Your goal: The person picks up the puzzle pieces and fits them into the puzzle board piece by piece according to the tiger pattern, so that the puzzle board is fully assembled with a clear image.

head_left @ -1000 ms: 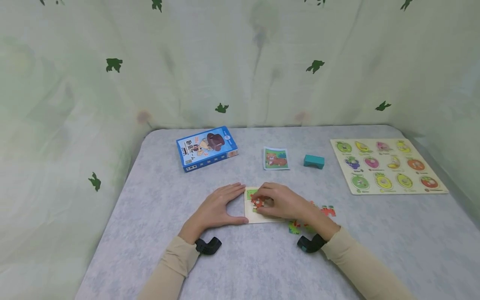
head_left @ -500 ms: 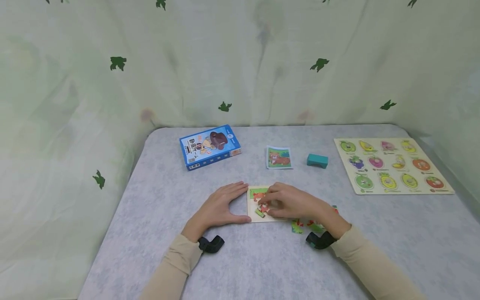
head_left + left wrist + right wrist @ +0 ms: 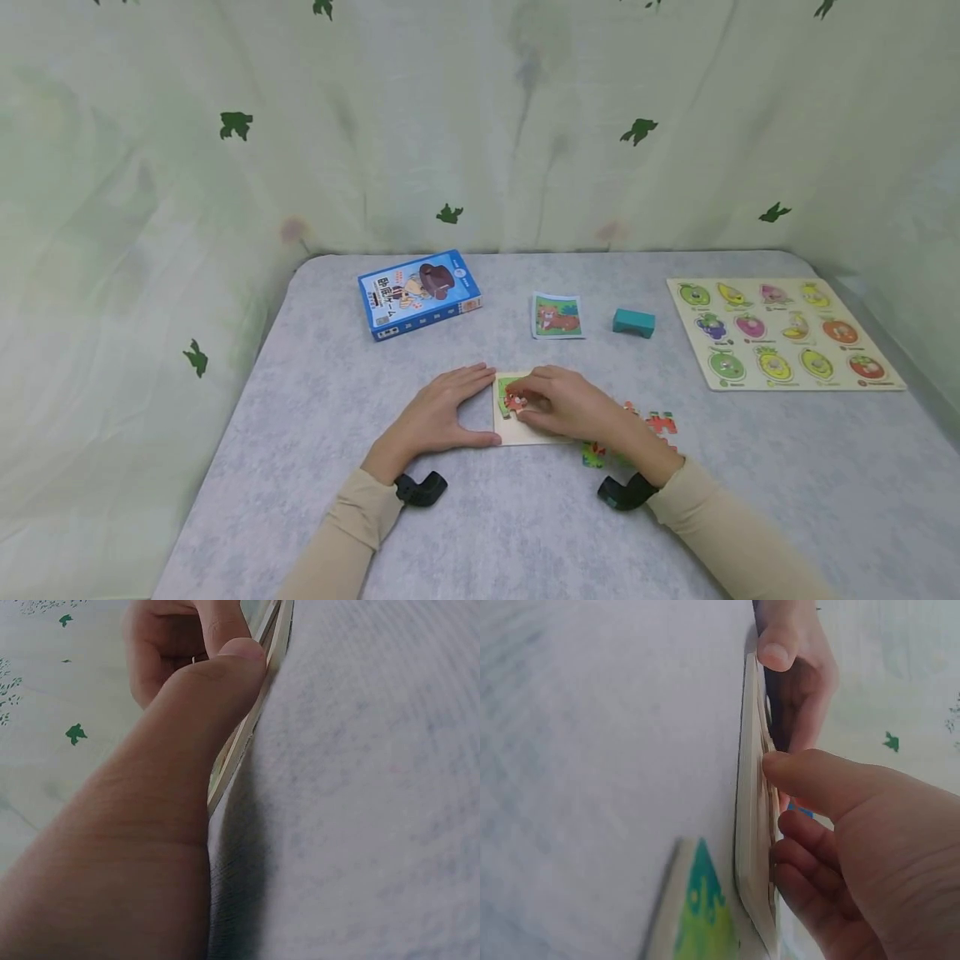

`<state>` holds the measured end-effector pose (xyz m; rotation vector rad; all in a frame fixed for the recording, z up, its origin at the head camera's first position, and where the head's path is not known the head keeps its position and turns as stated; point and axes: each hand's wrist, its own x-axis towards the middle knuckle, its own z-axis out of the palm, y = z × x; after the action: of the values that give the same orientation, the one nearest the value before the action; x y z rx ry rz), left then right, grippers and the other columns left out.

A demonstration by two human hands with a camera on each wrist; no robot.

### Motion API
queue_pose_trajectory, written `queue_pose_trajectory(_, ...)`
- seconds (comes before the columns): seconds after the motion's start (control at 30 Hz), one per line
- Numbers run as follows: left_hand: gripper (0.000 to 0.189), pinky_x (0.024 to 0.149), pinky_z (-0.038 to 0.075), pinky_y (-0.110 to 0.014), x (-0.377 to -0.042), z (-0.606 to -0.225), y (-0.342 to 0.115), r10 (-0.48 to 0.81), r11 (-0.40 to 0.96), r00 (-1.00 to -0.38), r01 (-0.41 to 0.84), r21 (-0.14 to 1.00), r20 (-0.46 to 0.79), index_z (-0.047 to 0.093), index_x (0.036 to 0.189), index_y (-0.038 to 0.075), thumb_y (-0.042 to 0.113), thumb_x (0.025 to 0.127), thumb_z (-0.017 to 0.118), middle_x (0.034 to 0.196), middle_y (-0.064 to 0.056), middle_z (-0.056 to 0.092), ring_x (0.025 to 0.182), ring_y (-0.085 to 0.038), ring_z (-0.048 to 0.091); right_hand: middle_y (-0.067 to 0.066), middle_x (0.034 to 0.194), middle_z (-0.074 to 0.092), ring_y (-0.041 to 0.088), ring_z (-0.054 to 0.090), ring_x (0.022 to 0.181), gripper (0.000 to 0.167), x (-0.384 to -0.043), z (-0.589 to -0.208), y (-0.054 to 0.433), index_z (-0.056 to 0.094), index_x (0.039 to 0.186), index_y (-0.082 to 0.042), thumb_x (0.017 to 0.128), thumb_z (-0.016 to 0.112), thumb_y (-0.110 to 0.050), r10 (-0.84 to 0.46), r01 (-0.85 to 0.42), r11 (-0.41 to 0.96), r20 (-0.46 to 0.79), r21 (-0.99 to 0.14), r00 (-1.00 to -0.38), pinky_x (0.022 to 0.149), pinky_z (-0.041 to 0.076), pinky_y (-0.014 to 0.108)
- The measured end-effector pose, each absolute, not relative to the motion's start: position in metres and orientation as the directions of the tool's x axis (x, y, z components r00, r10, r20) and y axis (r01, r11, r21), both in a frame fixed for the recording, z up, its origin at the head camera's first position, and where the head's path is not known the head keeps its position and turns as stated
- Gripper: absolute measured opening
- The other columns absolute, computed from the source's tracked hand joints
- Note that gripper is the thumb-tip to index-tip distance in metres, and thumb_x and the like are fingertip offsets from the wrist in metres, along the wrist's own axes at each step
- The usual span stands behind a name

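A small wooden puzzle board [image 3: 525,433] lies flat on the table between the hands. The left hand [image 3: 438,412] braces its left side with straight, spread fingers, thumb at the near corner and fingertips at the far one. Above the board, the right hand [image 3: 566,404] pinches a red and green jigsaw piece [image 3: 514,402] at the upper left of the board; whether it is seated cannot be told. Green pieces show beside it, while the right hand covers the board's right part. Loose jigsaw pieces [image 3: 662,422] lie on the table beside and partly under the right forearm.
Behind the board lies a bear picture card [image 3: 557,317], with a teal block [image 3: 633,323] to its right. A blue game box [image 3: 420,293] sits at the back left. A fruit puzzle board [image 3: 787,333] occupies the right side. Patterned curtains [image 3: 480,125] enclose the table.
The right hand, with the jigsaw piece, moves right and nearer over the board, then back toward its upper left. The left hand keeps its place on the board's edge.
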<state>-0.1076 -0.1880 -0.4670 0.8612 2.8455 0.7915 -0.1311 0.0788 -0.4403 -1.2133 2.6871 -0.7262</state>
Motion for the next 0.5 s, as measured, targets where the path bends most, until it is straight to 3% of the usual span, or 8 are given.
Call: queue_pose_trajectory(0.5,0.101,0.124,0.033,-0.051,-0.1084,-0.4688,-0.1892,0.537,0.709,-0.839,0.504,0.493,0.086,0.042,0.159,0.019,0.073,0.08,0.074,0.163,0.002,0.042,0.153,-0.021,0.035,-0.003,0.106,0.072,0.007,0.061,0.09,0.032,-0.1294,-0.4445,0.0781,0.078,0.123,-0.016,0.097,0.075,-0.033,-0.756,-0.735,0.53,0.157,-0.423,-0.635,0.077,0.055,0.024)
